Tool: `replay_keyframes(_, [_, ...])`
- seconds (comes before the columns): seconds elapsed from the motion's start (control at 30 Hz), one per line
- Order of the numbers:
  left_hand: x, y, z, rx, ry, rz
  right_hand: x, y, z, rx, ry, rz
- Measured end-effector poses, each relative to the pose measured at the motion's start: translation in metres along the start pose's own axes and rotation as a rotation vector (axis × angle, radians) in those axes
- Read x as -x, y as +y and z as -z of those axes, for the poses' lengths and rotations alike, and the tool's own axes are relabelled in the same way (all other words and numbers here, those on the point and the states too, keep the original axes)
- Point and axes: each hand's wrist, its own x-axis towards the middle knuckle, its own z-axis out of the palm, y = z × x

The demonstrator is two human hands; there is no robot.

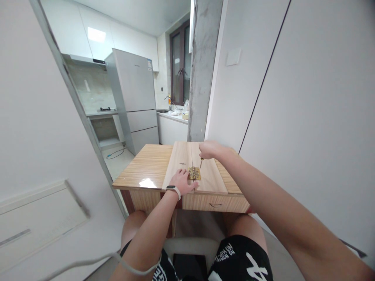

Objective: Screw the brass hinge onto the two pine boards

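A brass-coloured hinge (194,173) lies across the seam between two pale wooden boards (209,177) on the desk. My left hand (182,182) rests on the boards at the hinge's left and near side, with fingers spread and the thumb reaching right below it. Above the hinge's far right corner, my right hand (209,150) is closed around a screwdriver (201,162). Its shaft slants down to the hinge's right leaf; whether the tip touches a screw is too small to tell. A few small dark slender pieces (182,163) lie on the left board.
The boards sit on a glossy wood-grain desk (146,166) with a drawer (202,203) facing my knees. A white wall (293,109) stands close on the right. Beyond a doorway are a fridge (137,86) and a sink counter (174,117). A pale cable (88,260) crosses at lower left.
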Motion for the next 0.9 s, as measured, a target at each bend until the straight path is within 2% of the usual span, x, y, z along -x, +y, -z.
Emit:
replay_keyframes(0.13, [-0.001, -0.001, 0.0, 0.012, -0.014, 0.01, 0.01, 0.019, -0.006, -0.026, -0.051, -0.016])
replay_keyframes(0.27, [-0.001, -0.004, -0.003, 0.017, 0.003, -0.003, 0.016, 0.032, -0.021, -0.044, -0.122, -0.011])
replay_keyframes(0.53, [-0.006, -0.008, -0.007, 0.043, -0.002, 0.022, 0.027, 0.037, -0.052, -0.267, -0.216, -0.054])
replay_keyframes(0.73, [-0.032, -0.035, -0.008, 0.154, -0.011, 0.179, 0.035, 0.035, -0.054, -0.383, -0.149, -0.071])
replay_keyframes(0.9, [-0.056, -0.06, -0.007, 0.11, 0.024, 0.208, 0.038, 0.042, -0.063, -0.452, -0.101, -0.122])
